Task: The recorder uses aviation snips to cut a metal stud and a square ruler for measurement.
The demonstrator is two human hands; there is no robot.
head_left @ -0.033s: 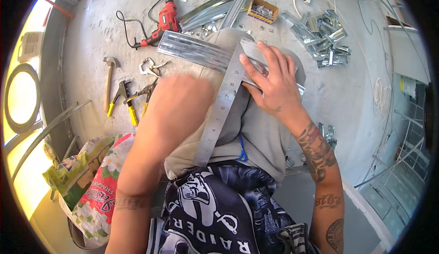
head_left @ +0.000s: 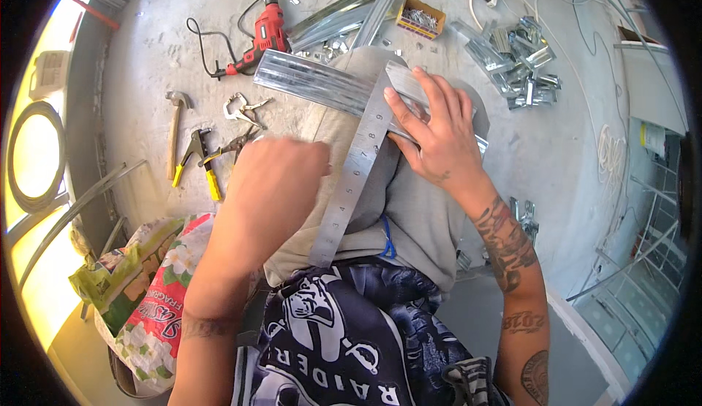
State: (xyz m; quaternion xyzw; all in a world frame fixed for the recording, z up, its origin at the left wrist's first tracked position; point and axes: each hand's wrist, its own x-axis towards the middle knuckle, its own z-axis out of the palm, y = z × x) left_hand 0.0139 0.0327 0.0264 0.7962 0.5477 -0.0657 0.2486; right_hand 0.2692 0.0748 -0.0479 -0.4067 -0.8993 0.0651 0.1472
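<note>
Across my thighs lies a shiny galvanized metal channel point(head_left: 311, 81). A steel try square point(head_left: 349, 183) rests over it, its marked blade running back toward my lap. My right hand point(head_left: 444, 132) grips the square's head and the channel together, fingers along the far side and thumb beneath. To the left of the blade, my left hand point(head_left: 281, 176) hovers, curled closed with its back up. Whatever its fingers hold, if anything, is hidden under the hand.
Left on the floor lie a hammer point(head_left: 174, 132), a yellow-handled hand riveter point(head_left: 196, 159), locking pliers point(head_left: 245, 108) and snips point(head_left: 232, 146). Beyond are a red corded drill point(head_left: 269, 32), a box of rivets point(head_left: 420, 19) and a heap of cut metal pieces point(head_left: 523, 59). A floral bag point(head_left: 164, 289) stands beside me.
My left hand has drawn back toward me and slightly left, away from the channel. The right hand, square and channel hold nearly the same place.
</note>
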